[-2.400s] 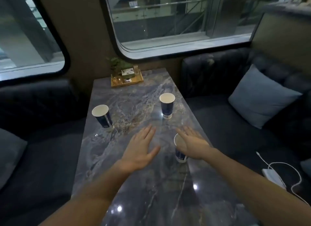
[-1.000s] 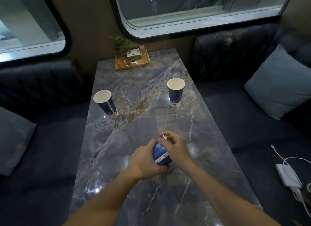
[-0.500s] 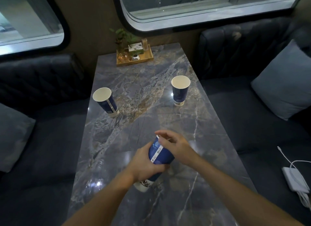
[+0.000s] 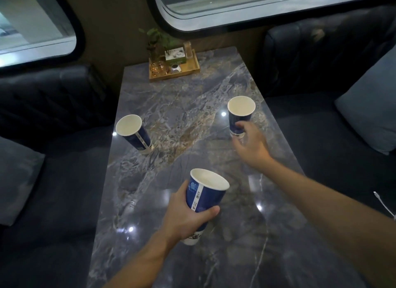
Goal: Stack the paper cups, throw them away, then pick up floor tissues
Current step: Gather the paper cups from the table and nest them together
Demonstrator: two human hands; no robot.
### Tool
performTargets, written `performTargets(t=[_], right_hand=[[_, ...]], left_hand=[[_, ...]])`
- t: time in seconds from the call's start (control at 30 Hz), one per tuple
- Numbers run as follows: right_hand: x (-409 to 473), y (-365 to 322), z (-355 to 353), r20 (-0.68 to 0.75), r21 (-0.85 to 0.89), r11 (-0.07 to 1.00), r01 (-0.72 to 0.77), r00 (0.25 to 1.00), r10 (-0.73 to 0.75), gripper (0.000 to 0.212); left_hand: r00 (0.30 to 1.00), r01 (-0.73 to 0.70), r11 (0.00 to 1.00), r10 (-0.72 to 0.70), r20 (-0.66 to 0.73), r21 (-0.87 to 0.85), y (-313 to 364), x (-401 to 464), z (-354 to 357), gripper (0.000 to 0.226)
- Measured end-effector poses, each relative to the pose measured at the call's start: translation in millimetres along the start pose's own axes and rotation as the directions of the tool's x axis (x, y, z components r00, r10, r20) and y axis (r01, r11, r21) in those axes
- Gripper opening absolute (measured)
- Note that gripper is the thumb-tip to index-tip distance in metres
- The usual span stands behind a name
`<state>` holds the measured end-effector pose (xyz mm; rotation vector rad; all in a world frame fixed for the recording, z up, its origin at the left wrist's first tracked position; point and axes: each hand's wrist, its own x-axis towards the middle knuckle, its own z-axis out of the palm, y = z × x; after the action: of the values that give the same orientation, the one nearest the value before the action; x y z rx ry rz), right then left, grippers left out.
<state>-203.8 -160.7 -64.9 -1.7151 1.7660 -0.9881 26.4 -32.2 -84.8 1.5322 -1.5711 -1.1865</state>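
The left hand [image 4: 184, 217] is wrapped around a blue paper cup [image 4: 204, 196], fingers closed on its lower half, mouth up and tilted away, above the near middle of the worktop [image 4: 192, 90]. The right hand [image 4: 251, 144] reaches toward the right cup [image 4: 240, 114], fingers spread and curled; one fingertip overlaps the cup's lower wall, but whether it touches cannot be told. That cup stands upright close to the worktop's right edge. The left cup [image 4: 134, 133] stands near the left edge, well apart from both hands. Between the two standing cups the marble is open. A tray [image 4: 194, 72] with a plant sits at the far edge, under the window. Dark sofas flank both long edges; a cushion [image 4: 370, 116] lies on the right one, and a white cable [image 4: 384, 206] shows at the right border.
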Motion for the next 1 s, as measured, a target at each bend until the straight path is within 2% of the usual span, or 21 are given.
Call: performTargets(t=[0.1, 0.27, 0.37, 0.47, 0.63, 1.0], right_hand=[[32.3, -3.2, 0.4, -0.029, -0.186, 0.981, 0.063, 0.997, -0.070, 0.037], [81.9, -0.5, 6.3, -0.059, -0.444, 0.888, 0.123, 0.984, -0.166, 0.058], [108.3, 3.4, 12.1, 0.036, -0.556, 0.826, 0.094, 0.995, -0.090, 0.067], [114.7, 15.1, 18.8, 0.182, -0.660, 0.741, 0.121, 0.983, 0.001, 0.066], [116.8, 13.2, 25.1, 0.148, -0.696, 0.715, 0.067, 0.988, 0.051, 0.063], [91.9, 2.3, 22.5, 0.151, -0.723, 0.679, 0.131, 0.988, -0.029, 0.059]], left_hand=[[0.999, -0.015, 1.000, 0.014, -0.035, -0.016, -1.0, 7.8, -3.2, 0.062], [0.998, -0.015, 1.000, 0.014, -0.054, -0.018, -13.3, 14.5, -9.0, 0.064], [0.999, 0.012, 1.000, -0.013, -0.047, -0.023, -21.5, 14.7, -11.7, 0.066], [0.999, 0.028, 1.000, -0.028, -0.039, -0.011, -28.7, 15.4, -13.3, 0.066], [0.999, 0.034, 0.999, -0.034, -0.034, 0.008, -33.2, 13.5, -13.9, 0.064], [0.999, 0.052, 0.995, -0.053, 0.006, 0.087, -35.1, -16.1, -27.2, 0.066]])
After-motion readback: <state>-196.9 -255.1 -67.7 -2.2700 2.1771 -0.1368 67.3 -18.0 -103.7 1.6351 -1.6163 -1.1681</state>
